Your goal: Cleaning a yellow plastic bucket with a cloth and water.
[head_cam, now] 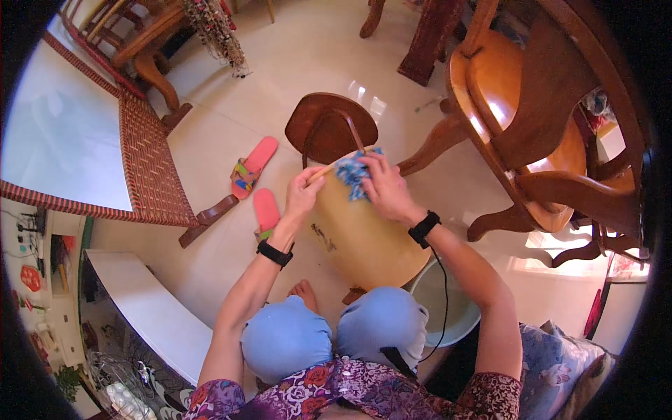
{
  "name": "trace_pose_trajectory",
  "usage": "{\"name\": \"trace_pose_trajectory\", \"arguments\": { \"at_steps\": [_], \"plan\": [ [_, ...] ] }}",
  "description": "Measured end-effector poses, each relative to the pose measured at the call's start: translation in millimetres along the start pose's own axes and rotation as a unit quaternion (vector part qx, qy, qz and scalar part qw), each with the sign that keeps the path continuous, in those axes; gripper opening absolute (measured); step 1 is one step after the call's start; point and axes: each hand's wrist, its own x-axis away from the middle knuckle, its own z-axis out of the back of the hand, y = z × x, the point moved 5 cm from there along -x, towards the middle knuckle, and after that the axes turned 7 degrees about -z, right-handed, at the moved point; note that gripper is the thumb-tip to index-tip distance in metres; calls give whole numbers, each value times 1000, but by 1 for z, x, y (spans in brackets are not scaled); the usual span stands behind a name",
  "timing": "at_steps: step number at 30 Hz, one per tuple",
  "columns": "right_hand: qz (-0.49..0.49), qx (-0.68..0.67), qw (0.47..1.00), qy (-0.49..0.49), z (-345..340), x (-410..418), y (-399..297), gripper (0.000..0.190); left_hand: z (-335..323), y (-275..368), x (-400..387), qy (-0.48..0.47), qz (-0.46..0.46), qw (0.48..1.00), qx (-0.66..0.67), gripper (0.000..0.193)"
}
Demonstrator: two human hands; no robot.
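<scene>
A yellowish board or stool top (367, 236) stands tilted in front of my knees, with dark marks on its surface. My left hand (304, 191) grips its pale upper edge at the left corner. Under the fingers of my right hand (386, 189) lies a blue and white patterned cloth (353, 176), pressed on the upper part of the board near the edge. Just beyond is a dark brown wooden piece (332, 126) with a curved bar, like a small stool or chair part. A pale basin (446, 304) sits beside my right knee, partly hidden by the board and my arm.
Pink slippers (262, 152) lie on the tiled floor to the left. A wooden armchair (504, 121) with curved legs stands at the right. A woven-edged panel (152, 157) is at the left, above a white shelf or ledge (149, 310). A black cable (446, 294) hangs from my right wrist.
</scene>
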Motion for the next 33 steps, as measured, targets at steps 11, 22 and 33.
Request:
{"name": "trace_pose_trajectory", "arguments": {
  "at_steps": [11, 22, 33],
  "plan": [
    [-212, 10, 976, -54, -16, 30, 64, 48, -13, 12, 10, 30, 5, 999, -34, 22],
    [137, 187, 971, -64, -26, 82, -55, 66, -15, 0, 4, 24, 18, 999, -20, 20],
    [-164, -90, 981, -51, -8, 40, 97, 60, -22, 3, 2, 29, 11, 999, 18, 22]
  ]
}}
